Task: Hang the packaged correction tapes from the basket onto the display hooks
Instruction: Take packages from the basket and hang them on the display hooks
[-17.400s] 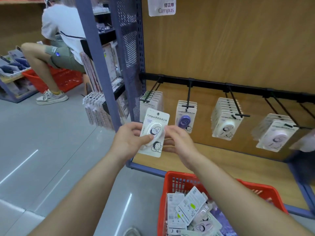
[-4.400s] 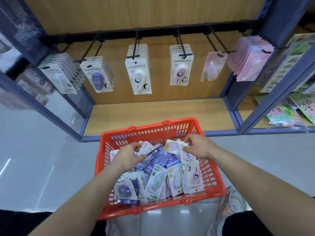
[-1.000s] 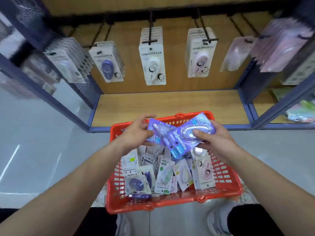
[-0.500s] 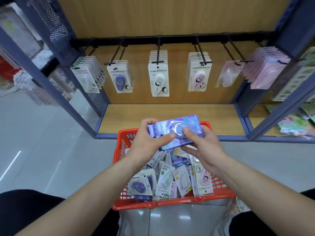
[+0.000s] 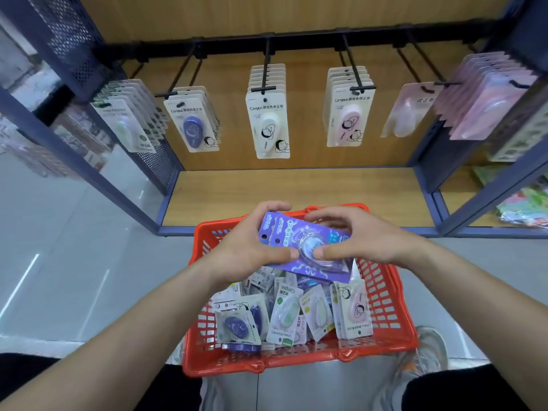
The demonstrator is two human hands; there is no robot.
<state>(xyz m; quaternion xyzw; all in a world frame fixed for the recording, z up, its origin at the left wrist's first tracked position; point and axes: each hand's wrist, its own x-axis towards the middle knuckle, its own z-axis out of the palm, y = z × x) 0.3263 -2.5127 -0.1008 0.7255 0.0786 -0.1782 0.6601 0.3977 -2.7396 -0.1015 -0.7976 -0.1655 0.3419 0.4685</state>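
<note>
Your left hand [image 5: 252,250] and right hand [image 5: 358,238] both grip the purple packs [image 5: 308,247] above the basket [image 5: 385,321], squaring them, probably to line up their holes.

Forearms extended, left grip [image 5: 246,250] and right grip [image 5: 367,238] curl around purple packs [image 5: 286,229], thumbs nearly touching.

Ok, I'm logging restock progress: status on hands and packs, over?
Left hand and right hand both grip purple carded correction-tape packs, above red plastic basket. Not yet hung. Black wire hooks ahead, nothing blocking.
</note>
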